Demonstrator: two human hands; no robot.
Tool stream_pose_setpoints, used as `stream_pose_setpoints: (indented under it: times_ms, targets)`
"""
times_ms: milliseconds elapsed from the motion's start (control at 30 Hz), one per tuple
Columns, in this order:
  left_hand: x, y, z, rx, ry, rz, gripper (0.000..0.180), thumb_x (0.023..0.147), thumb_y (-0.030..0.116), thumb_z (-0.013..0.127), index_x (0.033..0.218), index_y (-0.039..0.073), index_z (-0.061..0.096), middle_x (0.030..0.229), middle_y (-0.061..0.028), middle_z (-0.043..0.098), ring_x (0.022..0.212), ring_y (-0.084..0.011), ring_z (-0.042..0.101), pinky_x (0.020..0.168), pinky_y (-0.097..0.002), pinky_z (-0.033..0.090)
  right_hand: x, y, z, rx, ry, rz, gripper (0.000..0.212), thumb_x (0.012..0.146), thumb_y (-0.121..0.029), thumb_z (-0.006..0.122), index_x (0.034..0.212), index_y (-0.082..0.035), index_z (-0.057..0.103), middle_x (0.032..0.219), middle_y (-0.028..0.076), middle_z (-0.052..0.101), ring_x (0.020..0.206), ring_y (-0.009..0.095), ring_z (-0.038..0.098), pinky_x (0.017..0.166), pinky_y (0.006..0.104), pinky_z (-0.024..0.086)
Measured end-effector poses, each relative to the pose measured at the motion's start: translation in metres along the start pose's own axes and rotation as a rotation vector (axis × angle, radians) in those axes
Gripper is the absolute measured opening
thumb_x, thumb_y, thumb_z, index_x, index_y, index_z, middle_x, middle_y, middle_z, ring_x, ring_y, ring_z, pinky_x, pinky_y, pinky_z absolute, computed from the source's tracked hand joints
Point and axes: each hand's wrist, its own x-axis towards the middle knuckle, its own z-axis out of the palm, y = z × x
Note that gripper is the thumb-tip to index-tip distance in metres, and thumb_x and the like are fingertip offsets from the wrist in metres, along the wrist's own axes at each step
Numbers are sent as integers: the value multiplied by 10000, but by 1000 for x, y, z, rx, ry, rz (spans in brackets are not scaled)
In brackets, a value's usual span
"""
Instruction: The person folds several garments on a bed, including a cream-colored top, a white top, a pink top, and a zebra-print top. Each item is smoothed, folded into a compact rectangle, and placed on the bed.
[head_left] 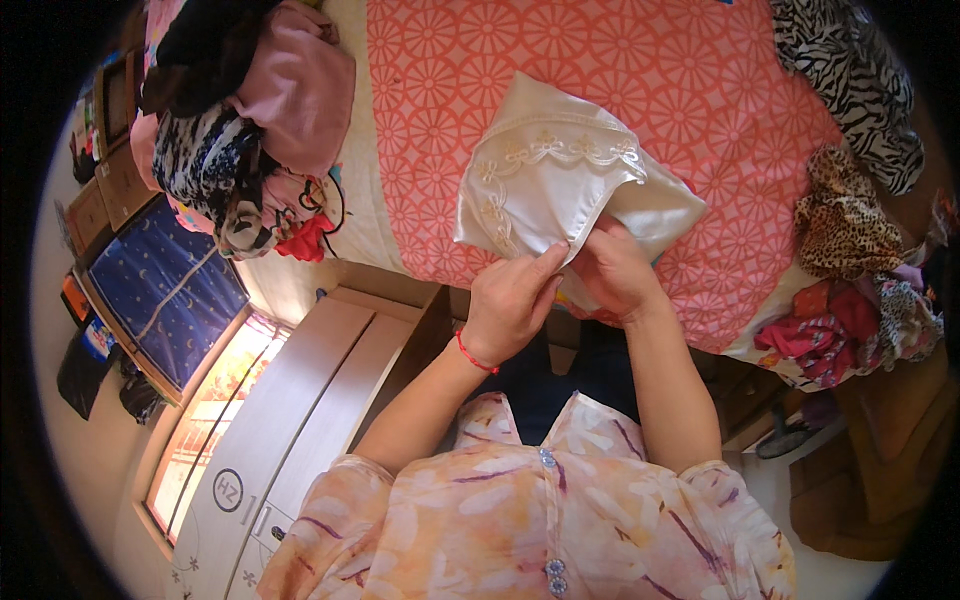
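Head view — left fingers and right fingers hold white cloth — clothing piles flanking.

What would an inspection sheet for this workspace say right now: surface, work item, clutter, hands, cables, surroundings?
Surface: coral sheet with wheel-like motifs.
Work item: cream satin cloth, scalloped trim, held over the sheet.
Clutter: mixed fabric pile at left; zebra-print cloth, leopard-print cloth and red cloth at right.
Hands: left hand pinches the satin's near edge; right hand at its fold, fingers partly hidden, grip unclear.
Cables: nothing seen that is clearly one.
Surroundings: pale cabinet, bright window, blue curtain, all left.
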Motion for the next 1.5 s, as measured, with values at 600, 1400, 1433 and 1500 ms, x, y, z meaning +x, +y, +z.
stream_pose_setpoints:
  times_ms: [600, 1400, 1433, 1500]
  targets:
    - [0, 0, 17, 27, -163, 45, 488, 721, 6, 659, 1191, 41, 533, 752, -109, 571, 647, -284, 570, 563, -377, 449, -16, -71, -19, -258, 352, -301, 155, 925, -171, 551, 988, -36, 595, 826, 57, 653, 700, 159, 658, 630, 274, 541]
    - [17, -22, -19, 130, 177, 2, 321, 760, 71, 663, 1070, 18, 602, 925, -131, 616, 835, -303, 577, 762, -376, 453, -19, -112, -27, -1532, 613, -896, 306, 807, -255, 677, 1012, -32, 637, 895, 145, 629, 836, 280, 606, 733, 349, 472]
    - [30, -31, -24, 213, 281, -23, 349, 766, 70, 656, 1102, 10, 584, 962, -148, 606, 850, -313, 572, 789, -380, 447, -14, -107, -22, -1602, 581, -906, 332, 796, -273, 686, 1026, -40, 632, 898, 143, 630, 844, 283, 606, 735, 351, 473]
    - [49, -61, -26, -90, 212, -278, 354, 833, 148, 646, 1138, -11, 561, 1034, -106, 611, 856, -206, 572, 777, -332, 450, -5, -101, -13, -1740, 501, -928, 386, 774, -311, 704, 1053, -55, 624, 905, 138, 630, 858, 290, 605, 740, 356, 475]
